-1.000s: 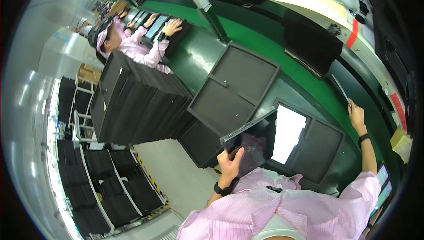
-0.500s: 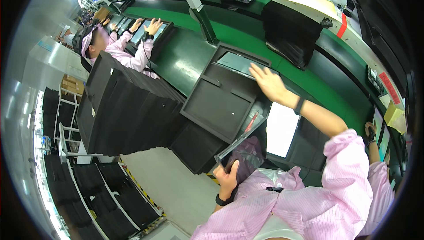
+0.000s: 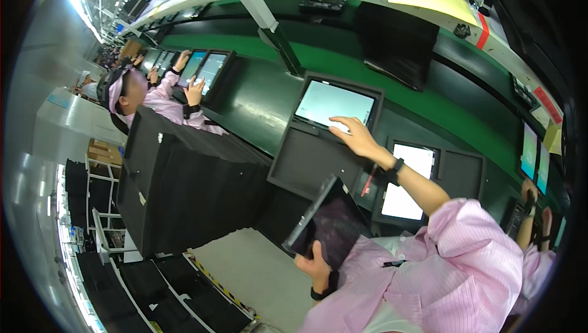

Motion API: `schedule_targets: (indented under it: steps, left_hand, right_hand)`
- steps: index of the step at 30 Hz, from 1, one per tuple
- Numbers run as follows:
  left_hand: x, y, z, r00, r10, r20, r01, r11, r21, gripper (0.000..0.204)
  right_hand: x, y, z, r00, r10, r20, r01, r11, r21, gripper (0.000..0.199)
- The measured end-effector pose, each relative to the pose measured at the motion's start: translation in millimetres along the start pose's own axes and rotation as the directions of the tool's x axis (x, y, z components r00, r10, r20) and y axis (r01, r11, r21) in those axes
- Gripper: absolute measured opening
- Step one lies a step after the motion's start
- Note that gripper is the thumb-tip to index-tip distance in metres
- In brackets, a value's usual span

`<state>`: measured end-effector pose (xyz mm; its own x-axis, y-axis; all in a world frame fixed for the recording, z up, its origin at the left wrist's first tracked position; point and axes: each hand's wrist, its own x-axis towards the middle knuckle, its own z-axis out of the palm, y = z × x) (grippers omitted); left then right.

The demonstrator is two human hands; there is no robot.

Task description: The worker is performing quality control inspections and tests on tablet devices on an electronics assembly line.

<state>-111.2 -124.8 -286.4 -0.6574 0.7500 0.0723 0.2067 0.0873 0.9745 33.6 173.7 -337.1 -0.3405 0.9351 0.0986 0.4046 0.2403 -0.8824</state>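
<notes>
My left hand grips the lower edge of a dark-screened tablet, holding it tilted in front of my body. My right hand, fingers apart, is at the lower edge of a lit tablet with a pale bluish screen; whether a fingertip touches the glass I cannot tell. That tablet lies in the far compartment of a black tray, whose near compartment shows bare. To the right, a second tablet glows white in another black tray. A red pen lies between the two trays.
A tall stack of black trays stands at my left. Beyond the green-and-black bench a metal post rises to a shelf. Co-workers handle lit tablets at the far left and at the right edge. Black racks stand lower left.
The tablet in the far compartment has gone from dull grey to brightly lit. My right hand has drawn back slightly toward me and left. The tablet in my left hand has tilted to show more screen.
</notes>
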Motion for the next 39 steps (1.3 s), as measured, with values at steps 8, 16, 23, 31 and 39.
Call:
schedule_targets:
  steps: [8, 16, 23, 31, 39]
  left_hand:
    - [69.3, 1.1, 63.6, 0.907, 0.344, 0.244, -0.211, 0.871, -0.444, 0.055]
    - [79.5, 111.8, 127.9, 0.69, 0.615, 0.381, -0.316, 0.73, -0.606, 0.05]
    - [79.1, 158.1, 128.3, 0.492, 0.569, 0.659, -0.072, 0.781, -0.62, 0.021]
    - [73.2, 155.7, 127.8, 0.165, 0.693, 0.702, 0.111, 0.694, -0.711, 0.051]
    - [96.6, 200.8, 151.6, 0.014, 0.616, 0.788, -0.273, 0.76, -0.59, 0.019]
  right_hand:
    - [-150.9, -66.6, -50.3, 0.966, 0.111, -0.235, 0.064, 0.775, 0.628, 0.036]
    - [-192.7, -69.4, -93.6, 0.603, 0.188, -0.775, 0.325, 0.829, 0.454, 0.044]
    - [-230.6, -75.4, -117.4, 0.516, 0.08, -0.853, 0.326, 0.903, 0.281, 0.035]
    - [-242.7, -87.6, -123.4, 0.598, 0.073, -0.798, 0.314, 0.895, 0.316, 0.041]
    - [-244.8, -83.5, -115.2, 0.602, 0.116, -0.79, 0.325, 0.868, 0.375, 0.042]
